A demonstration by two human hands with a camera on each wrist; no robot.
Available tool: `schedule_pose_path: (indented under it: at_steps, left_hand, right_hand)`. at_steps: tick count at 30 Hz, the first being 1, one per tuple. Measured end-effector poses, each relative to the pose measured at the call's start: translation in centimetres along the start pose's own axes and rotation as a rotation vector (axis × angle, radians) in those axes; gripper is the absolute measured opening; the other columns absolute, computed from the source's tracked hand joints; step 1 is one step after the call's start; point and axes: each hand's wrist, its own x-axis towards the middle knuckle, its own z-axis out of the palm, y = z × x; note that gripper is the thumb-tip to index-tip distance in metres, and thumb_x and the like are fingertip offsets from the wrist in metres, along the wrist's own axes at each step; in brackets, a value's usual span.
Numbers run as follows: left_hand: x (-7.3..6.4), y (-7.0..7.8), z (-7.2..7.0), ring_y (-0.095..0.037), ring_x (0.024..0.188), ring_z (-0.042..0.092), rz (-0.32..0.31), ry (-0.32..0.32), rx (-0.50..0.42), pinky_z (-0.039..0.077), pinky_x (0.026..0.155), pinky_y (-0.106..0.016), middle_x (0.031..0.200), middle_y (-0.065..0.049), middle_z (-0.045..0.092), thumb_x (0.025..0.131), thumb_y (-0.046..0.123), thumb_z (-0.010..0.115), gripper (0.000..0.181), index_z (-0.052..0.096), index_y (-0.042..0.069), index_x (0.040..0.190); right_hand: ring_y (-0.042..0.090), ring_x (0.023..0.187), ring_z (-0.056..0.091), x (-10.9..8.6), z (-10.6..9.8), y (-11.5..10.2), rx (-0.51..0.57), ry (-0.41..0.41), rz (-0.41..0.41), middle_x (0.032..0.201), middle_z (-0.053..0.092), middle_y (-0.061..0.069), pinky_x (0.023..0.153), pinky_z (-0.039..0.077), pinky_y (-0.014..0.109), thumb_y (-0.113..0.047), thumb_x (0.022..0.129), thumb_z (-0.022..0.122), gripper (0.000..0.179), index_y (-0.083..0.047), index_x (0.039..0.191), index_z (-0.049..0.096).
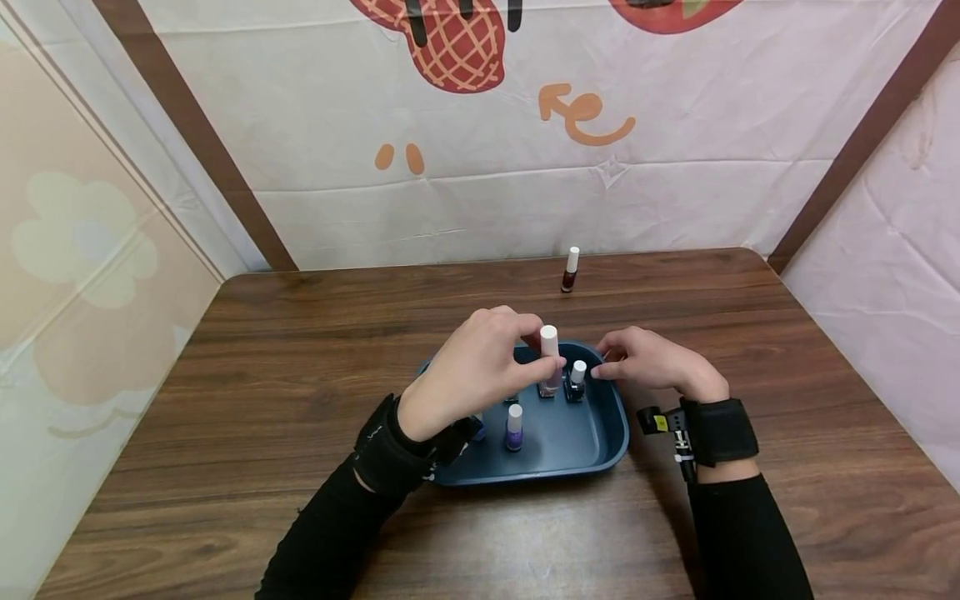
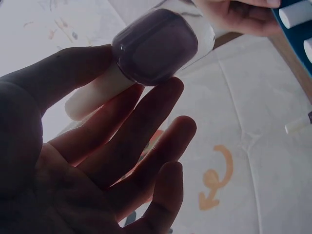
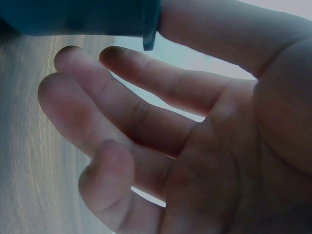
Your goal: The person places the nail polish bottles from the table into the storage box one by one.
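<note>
My left hand (image 1: pixel 480 367) pinches a nail polish bottle (image 1: pixel 550 367) by its white cap, between thumb and fingers. In the left wrist view its mauve polish (image 2: pixel 156 48) shows through thick clear glass. The bottle is upright over the back of a blue tray (image 1: pixel 555 475). My right hand (image 1: pixel 652 362) is at the tray's right back corner. Its thumb (image 3: pixel 209 29) lies over the rim, while the loosely bent fingers (image 3: pixel 92 117) are outside the wall. A dark nail polish bottle (image 1: pixel 575 385) stands in the tray close to the right thumb.
A purple nail polish bottle (image 1: pixel 513 429) stands near the tray's front. Other bottles to its left are partly hidden by my left hand and wrist. A dark red nail polish bottle (image 1: pixel 570 271) stands on the wooden table (image 1: pixel 300 375) near its back edge, before a printed cloth.
</note>
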Motion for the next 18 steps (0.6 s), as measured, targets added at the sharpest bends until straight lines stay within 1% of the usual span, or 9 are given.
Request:
schedule_pose_path:
  at_steps: [4, 11, 18]
  left_hand:
    - [0.15, 0.08, 0.47, -0.012, 0.077, 0.053, 0.011, -0.025, -0.002, 0.039, 0.065, -0.024, 0.081, 0.006, 0.069, 0.086, 0.029, 0.072, 0.012, 0.068, 0.018, 0.085]
    - [0.47, 0.42, 0.65, -0.008, 0.072, 0.049, 0.009, -0.052, 0.015, 0.039, 0.06, -0.022, 0.076, 0.008, 0.065, 0.086, 0.03, 0.072, 0.013, 0.069, 0.018, 0.085]
    - [0.61, 0.73, 0.89, -0.009, 0.065, 0.048, -0.021, -0.124, -0.006, 0.034, 0.054, -0.021, 0.073, 0.005, 0.061, 0.087, 0.031, 0.071, 0.015, 0.069, 0.016, 0.086]
  right_hand:
    - [0.017, 0.085, 0.06, 0.02, -0.05, 0.02, 0.005, 0.0, 0.005, 0.099, 0.069, 0.009, 0.079, 0.051, 0.036, -0.023, 0.094, 0.061, 0.031, 0.0, 0.115, 0.063]
    - [0.018, 0.085, 0.06, -0.01, -0.42, -0.01, 0.013, -0.007, 0.01, 0.098, 0.068, 0.009, 0.079, 0.05, 0.035, -0.023, 0.094, 0.061, 0.031, 0.0, 0.115, 0.063]
    - [0.017, 0.084, 0.058, 0.03, -0.69, 0.06, 0.003, -0.012, 0.009, 0.098, 0.068, 0.008, 0.076, 0.048, 0.031, -0.023, 0.094, 0.061, 0.03, -0.001, 0.115, 0.063]
